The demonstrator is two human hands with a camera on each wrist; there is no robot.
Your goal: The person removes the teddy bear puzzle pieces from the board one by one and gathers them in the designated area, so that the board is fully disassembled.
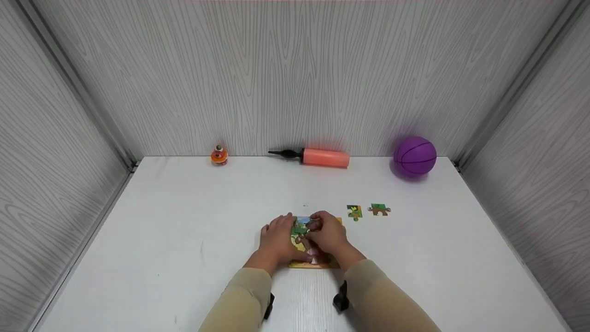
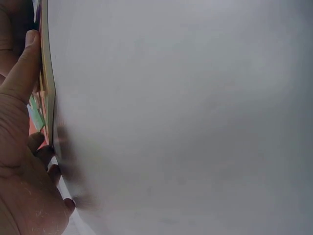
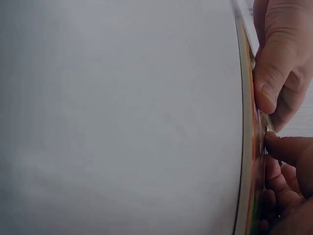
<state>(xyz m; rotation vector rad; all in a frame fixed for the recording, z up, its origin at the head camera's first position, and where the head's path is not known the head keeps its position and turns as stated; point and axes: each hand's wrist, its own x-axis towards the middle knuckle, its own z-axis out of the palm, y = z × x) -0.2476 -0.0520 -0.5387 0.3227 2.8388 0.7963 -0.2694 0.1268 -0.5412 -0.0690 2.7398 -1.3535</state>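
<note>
A jigsaw puzzle board (image 1: pixel 315 263) is pressed flat on the white table (image 1: pixel 184 240) by the left hand (image 1: pixel 276 240), fingers straight. A puzzle piece (image 1: pixel 308 225) is pinched on it by the right hand (image 1: pixel 328 234). Two loose pieces (image 1: pixel 367 210) are seen just right of the grip.

Purple ball (image 1: pixel 415 156) — pump (image 1: pixel 318 157) — spinning top (image 1: pixel 219 155)

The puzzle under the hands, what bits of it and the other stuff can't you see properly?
- Puzzle board: head view, its middle is covered by the left hand and right hand.
- Whether the right hand pinches a piece: hidden by its own fingers.
- Two loose pieces: too small to tell their pictures.
- Wrist views: board seen only edge-on, its picture hidden.
</note>
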